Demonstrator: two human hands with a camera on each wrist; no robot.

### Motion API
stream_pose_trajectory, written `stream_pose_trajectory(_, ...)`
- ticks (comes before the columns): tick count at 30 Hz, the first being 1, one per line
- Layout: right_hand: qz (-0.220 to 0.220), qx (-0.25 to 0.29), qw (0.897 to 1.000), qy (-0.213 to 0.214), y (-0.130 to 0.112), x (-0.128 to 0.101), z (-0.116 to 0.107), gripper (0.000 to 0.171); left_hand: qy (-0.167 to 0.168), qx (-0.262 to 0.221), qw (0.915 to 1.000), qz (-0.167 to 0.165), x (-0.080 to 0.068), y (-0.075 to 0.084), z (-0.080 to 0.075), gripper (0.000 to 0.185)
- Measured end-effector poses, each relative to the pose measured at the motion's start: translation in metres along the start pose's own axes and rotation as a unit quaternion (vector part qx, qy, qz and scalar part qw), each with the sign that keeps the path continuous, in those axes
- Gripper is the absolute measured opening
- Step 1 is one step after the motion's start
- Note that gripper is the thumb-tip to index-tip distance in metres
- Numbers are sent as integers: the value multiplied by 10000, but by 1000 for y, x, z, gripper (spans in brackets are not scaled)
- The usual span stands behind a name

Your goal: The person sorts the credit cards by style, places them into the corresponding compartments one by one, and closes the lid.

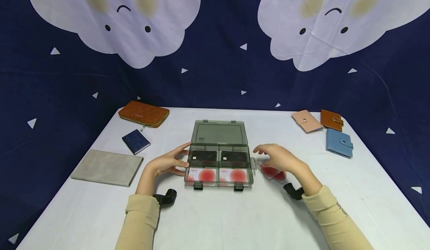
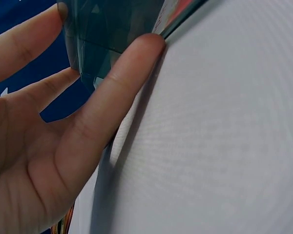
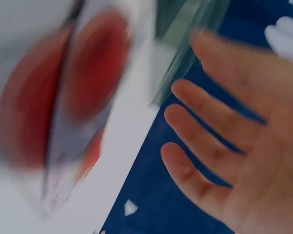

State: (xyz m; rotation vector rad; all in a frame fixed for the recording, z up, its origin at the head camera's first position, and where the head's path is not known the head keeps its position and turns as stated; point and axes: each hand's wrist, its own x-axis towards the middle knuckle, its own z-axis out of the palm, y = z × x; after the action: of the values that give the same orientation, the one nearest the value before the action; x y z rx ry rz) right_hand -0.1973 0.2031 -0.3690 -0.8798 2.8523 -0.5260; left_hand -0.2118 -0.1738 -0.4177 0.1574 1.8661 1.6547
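Note:
A translucent grey-green plastic case [image 1: 219, 144] stands on the table with its lid [image 1: 220, 133] raised. Inside lie two black cards [image 1: 204, 156] in the back row and two white cards with red circles [image 1: 234, 175] in the front row. My left hand [image 1: 169, 163] rests against the case's left side, fingers spread and fairly straight, fingertips at its edge in the left wrist view. To the right of the case, loose cards with red circles [image 1: 273, 172] overlap on the table. Above them hovers my right hand [image 1: 277, 156], fingers relaxed, holding nothing.
At left are a brown zip wallet [image 1: 143, 113], a dark blue booklet [image 1: 136, 141] and a grey folder [image 1: 107, 167]. Pink [image 1: 306, 121], brown [image 1: 331, 119] and blue [image 1: 338, 143] snap wallets sit at the back right. A navy cloth with clouds hangs behind the table.

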Motion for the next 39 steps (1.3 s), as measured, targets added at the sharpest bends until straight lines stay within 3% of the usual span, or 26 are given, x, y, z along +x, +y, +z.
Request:
stream_pose_trajectory(5,195,-339,9968,-703,20,-6,-1,58,-61,20,10000,54,0,-1,0,86)
stream_pose_trajectory(14,429,-463,9947,-808,30,-7,2,53,-42,25,10000,42,0,1,0,85)
stream_pose_trajectory(21,528,-616,9963,-298,35,-6,0,29,-59,-45,9999,86,0,0,0,85)
stream_pose_trajectory(26,488,-245,9980,-308,38,-5,-3,14,-73,-82,9999,109,-1,-1,0,85)
stream_pose_trajectory(30,486,285,9982,-185,37,-4,-9,15,-74,-90,9999,99,-2,0,1,85)
stream_pose_trajectory(33,648,631,9955,278,32,-3,-14,14,-81,-87,9999,105,-2,-1,1,85)
stream_pose_trajectory(36,943,983,9873,822,23,1,-19,14,-80,-89,9999,112,-2,-1,1,85)
stream_pose_trajectory(39,1197,1464,9741,1241,12,5,-20,32,-87,-94,9999,115,-2,-1,0,85)
